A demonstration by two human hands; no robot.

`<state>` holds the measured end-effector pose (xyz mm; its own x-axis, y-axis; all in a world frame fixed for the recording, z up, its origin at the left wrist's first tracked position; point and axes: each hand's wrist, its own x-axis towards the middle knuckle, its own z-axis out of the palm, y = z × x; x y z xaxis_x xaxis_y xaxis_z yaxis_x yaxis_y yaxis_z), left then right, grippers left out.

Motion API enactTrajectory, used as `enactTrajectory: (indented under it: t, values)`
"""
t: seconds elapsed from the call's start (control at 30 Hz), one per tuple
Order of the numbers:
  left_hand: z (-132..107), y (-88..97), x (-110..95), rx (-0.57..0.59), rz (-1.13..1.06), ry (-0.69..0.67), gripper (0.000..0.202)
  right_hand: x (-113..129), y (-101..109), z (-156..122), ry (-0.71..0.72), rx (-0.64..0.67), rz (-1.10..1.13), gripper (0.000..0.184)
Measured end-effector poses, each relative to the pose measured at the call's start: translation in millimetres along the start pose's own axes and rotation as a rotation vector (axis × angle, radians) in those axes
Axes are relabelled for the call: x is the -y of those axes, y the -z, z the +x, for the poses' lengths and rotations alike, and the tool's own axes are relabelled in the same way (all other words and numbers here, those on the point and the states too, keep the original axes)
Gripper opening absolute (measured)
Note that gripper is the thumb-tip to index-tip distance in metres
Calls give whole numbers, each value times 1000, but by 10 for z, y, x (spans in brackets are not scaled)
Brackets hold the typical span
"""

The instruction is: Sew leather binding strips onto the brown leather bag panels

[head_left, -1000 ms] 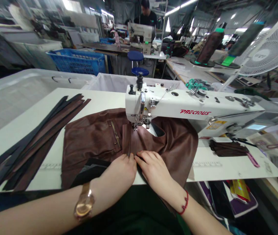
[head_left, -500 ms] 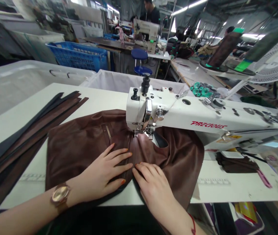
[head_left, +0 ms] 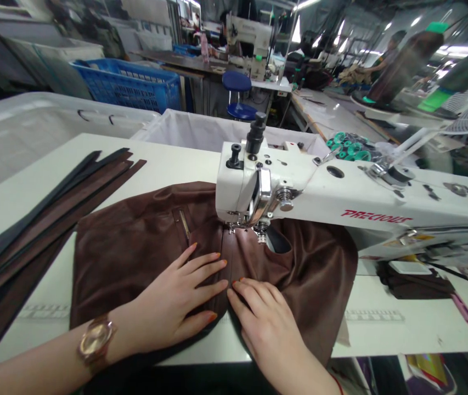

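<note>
A brown leather garment piece [head_left: 135, 247] lies under the head of a white sewing machine [head_left: 299, 192]. A zip pocket [head_left: 185, 224] shows on its left part, and a seam runs from the presser foot [head_left: 237, 227] towards me. My left hand [head_left: 184, 293] rests open on the leather left of the seam, fingers spread, palm down. Just right of the seam, my right hand [head_left: 262, 310] lies on the leather with fingers close together and slightly bent. Both hands are in front of the needle area, which the machine head partly hides.
Dark and brown strips [head_left: 65, 203] lie on the table's left. Right of the machine arm's base sits a dark bundle [head_left: 418, 280] near a pink tool [head_left: 464, 310]. A white bin [head_left: 184, 129] stands behind the table, with a blue crate [head_left: 130, 85] beyond. Thread cones [head_left: 406, 66] stand at upper right.
The view has shifted slightly, so the machine appears further right. Both hands stay on the leather in almost the same places beside the seam.
</note>
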<state>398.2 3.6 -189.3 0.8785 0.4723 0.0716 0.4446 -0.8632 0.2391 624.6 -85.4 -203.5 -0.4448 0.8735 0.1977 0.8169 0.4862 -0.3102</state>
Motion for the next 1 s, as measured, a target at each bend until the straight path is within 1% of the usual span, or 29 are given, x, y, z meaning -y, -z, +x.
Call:
enactTrajectory:
  t: [0.13, 0.27, 0.6, 0.73, 0.87, 1.0]
  values:
    - [56, 10, 64, 31, 26, 11, 47, -53, 2, 98, 14, -28, -18, 34]
    - [117, 1, 152, 42, 51, 15, 45, -116, 13, 205, 6, -21, -28, 33]
    - [287, 4, 390, -24, 42, -21, 43, -281, 54, 406, 3, -9, -66, 32]
    - [368, 20, 469, -73, 6, -32, 41, -344, 63, 483, 3, 12, -99, 33]
    - [452, 41, 545, -79, -2, -40, 38, -411, 59, 572, -1, 25, -133, 33]
    - [525, 45, 620, -100, 4, -45, 40, -493, 38, 649, 26, 3, -169, 32]
